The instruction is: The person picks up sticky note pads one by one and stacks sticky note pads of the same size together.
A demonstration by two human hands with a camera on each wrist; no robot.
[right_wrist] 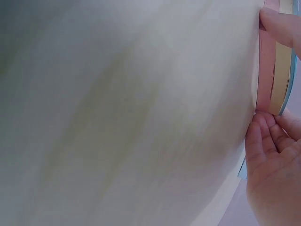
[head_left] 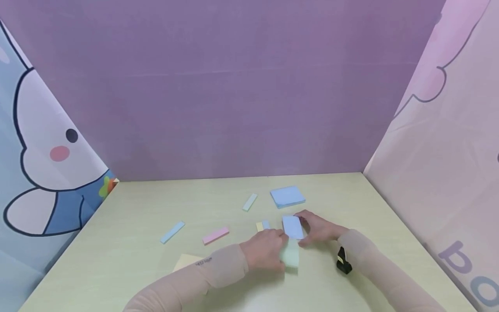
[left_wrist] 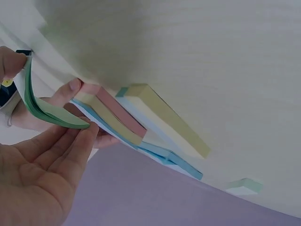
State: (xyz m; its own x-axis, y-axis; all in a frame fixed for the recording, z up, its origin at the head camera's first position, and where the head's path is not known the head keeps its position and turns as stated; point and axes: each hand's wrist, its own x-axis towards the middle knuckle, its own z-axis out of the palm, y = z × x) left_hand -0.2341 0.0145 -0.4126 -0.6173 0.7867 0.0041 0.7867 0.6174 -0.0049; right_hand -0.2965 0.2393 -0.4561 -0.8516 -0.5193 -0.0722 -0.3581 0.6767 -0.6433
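My left hand (head_left: 265, 250) pinches a light green note pad (head_left: 290, 253) between thumb and fingers; in the left wrist view the green pad (left_wrist: 44, 113) is bent into a curve. Just beyond it, my right hand (head_left: 320, 228) grips a small stack with a blue top (head_left: 292, 227) by its two ends. In the right wrist view the stack's edge shows a pink layer (right_wrist: 266, 70), a yellow layer (right_wrist: 282, 70) and blue, held between the thumb and the fingers (right_wrist: 263, 141). The stack stands close to the table surface; whether it touches cannot be told.
A larger blue pad (head_left: 287, 196) lies behind the stack. Yellow and blue strips (head_left: 259, 226) are beside my left hand. A mint strip (head_left: 250, 202), a pink strip (head_left: 215, 235) and a blue strip (head_left: 172, 232) lie leftward. My left forearm partly covers a yellow pad (head_left: 185, 261).
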